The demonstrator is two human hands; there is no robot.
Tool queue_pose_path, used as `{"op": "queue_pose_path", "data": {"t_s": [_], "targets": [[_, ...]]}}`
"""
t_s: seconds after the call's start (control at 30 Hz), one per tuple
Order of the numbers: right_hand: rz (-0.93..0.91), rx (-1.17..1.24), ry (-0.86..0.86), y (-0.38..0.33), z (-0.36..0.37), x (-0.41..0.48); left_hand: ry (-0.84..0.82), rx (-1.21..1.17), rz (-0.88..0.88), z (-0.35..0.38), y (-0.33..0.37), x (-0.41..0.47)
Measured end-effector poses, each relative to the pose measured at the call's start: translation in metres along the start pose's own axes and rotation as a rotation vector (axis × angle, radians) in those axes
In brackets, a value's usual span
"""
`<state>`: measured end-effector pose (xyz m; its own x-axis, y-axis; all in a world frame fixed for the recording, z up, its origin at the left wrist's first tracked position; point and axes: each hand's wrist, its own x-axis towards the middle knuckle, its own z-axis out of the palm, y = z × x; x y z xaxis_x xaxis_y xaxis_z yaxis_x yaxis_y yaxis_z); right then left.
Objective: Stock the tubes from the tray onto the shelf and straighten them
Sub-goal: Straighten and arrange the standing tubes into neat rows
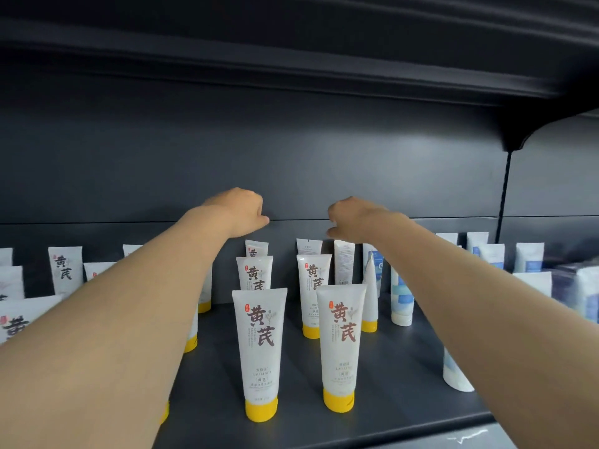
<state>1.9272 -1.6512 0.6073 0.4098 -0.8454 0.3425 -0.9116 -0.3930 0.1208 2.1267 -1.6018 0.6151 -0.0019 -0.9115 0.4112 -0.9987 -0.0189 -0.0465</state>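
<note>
Curling the left fingers (259, 218) inward into a loose fist, with nothing visible inside. Curling the right fingers (334, 233) downward toward a pinch, just above the crimped top of the back-facing tube (344, 264); not possible to tell whether touching it or gripping anything.

Holding the left hand (241, 212) above the rear tube (256, 249), apart from it. Holding the right hand (356, 218) at about the same height, near the back panel (291, 157). Extending both forearms high over the front tubes (259, 348), probably to avoid toppling them.

Judging by the reach, attending to the back row: likely correcting the back-facing tube, showing fine print toward the aisle instead of the brand label seen on its neighbours.

Standing the tubes cap-down on the shelf (405, 367), crimps up and labels forward, presumably for reading from the aisle. Lining them up in files running front to back, with uneven gaps and one narrow tube turned edge-on beside the back-facing tube. Sharing the right end of the shelf with blue-and-white tubes (402, 303).

Not showing the tray anywhere in view. Judging the stocking well advanced and the straightening under way. Calling for a light touch at the crimp: tall tubes on small caps, probably tipping easily into their neighbours.
</note>
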Motion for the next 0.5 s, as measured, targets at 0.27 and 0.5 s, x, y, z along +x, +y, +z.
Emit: {"op": "queue_pose_path", "data": {"t_s": [0.27, 0.5], "targets": [[-0.017, -0.049, 0.076, 0.032, -0.010, -0.015, 0.282, 0.062, -0.007, -0.017, 0.027, -0.010], [-0.096, -0.019, 0.107, 0.080, -0.023, -0.009, 0.267, 0.077, -0.082, -0.025, 0.057, 0.003]]}}
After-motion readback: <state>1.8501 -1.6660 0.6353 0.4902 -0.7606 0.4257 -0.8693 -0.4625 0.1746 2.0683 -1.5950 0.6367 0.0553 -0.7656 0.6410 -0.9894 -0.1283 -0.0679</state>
